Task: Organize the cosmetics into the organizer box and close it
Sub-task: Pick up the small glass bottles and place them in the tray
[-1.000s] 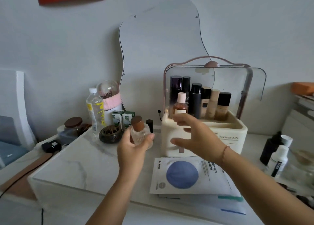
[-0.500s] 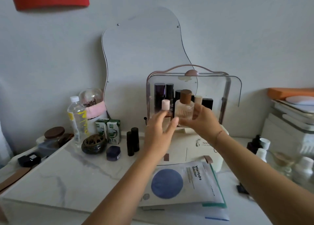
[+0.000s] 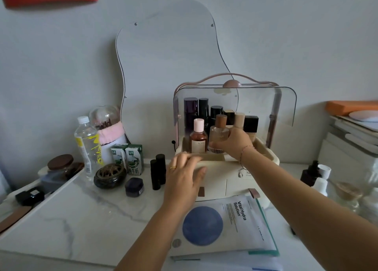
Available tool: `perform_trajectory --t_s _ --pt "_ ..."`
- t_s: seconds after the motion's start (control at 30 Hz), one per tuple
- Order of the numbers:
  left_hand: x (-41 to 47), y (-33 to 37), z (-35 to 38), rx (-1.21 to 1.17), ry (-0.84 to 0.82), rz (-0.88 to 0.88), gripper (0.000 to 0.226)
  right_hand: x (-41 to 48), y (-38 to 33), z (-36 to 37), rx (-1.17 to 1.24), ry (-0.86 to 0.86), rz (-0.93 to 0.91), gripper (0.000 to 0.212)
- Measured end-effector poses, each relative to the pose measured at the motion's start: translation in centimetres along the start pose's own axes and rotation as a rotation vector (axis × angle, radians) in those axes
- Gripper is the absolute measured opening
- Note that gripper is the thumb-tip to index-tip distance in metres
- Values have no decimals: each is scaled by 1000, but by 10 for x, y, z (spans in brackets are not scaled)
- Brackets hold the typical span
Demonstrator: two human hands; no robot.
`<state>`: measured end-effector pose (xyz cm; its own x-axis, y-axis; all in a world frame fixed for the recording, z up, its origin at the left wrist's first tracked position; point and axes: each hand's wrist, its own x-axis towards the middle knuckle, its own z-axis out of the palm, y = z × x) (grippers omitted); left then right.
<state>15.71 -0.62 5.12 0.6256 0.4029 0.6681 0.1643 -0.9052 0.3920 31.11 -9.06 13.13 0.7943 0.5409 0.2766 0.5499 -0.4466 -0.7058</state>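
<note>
Organizer box (image 3: 241, 180): cream hard plastic with rounded corners, standing toward the back of the marbled white surface (image 3: 81, 219). It looks rigid and, I judge, steady enough to lean on. Tall dark and beige bottles fill its back row.
Lid (image 3: 284, 107): clear curved plastic, swung up behind a pink handle. Stiff and probably light; I would pull it down by its front edge once everything is in.
Mask packet (image 3: 223, 223): flat glossy sachet with a blue disc, lying in front of the box. Floppy and slick, so best pinched at an edge.
Left hand (image 3: 184, 178): fingers out straight, lying flat on the box's front-left rim, gripping nothing.
Right hand (image 3: 235, 141): fingers and thumb curled round the belly of the perfume bottle, low in the front compartment.
Perfume bottle (image 3: 219, 133): rounded clear glass with a brown wood-look cap, upright, just beside the amber bottle. Smooth, breakable and heavy for its size, I judge; hold the body, not the cap. I cannot tell whether its base is down yet.
Amber bottle (image 3: 198, 141): brown with a pink cap, upright at the front left.
Black tubes (image 3: 158, 171): two matte cylinders, upright just left of the box. Light and easy to tip.
Dark jar (image 3: 134, 186): small and squat, near the tubes.
</note>
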Motion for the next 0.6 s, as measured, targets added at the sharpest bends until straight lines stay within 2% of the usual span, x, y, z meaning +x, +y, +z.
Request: perform_trajectory --t_s 0.17,0.43,0.5,0.6 --pt "-1 0 2 -7 8 -2 35 1 -3 2 -162 -88 42 41" --pt "-1 -1 2 8 14 4 34 -14 -3 -8 -178 -131 -25 31" --pt "-2 0 0 12 24 14 33 -30 2 -13 -161 -58 -84 41" --pt "-1 1 -1 26 29 23 31 -68 21 -32 12 192 -226 39"
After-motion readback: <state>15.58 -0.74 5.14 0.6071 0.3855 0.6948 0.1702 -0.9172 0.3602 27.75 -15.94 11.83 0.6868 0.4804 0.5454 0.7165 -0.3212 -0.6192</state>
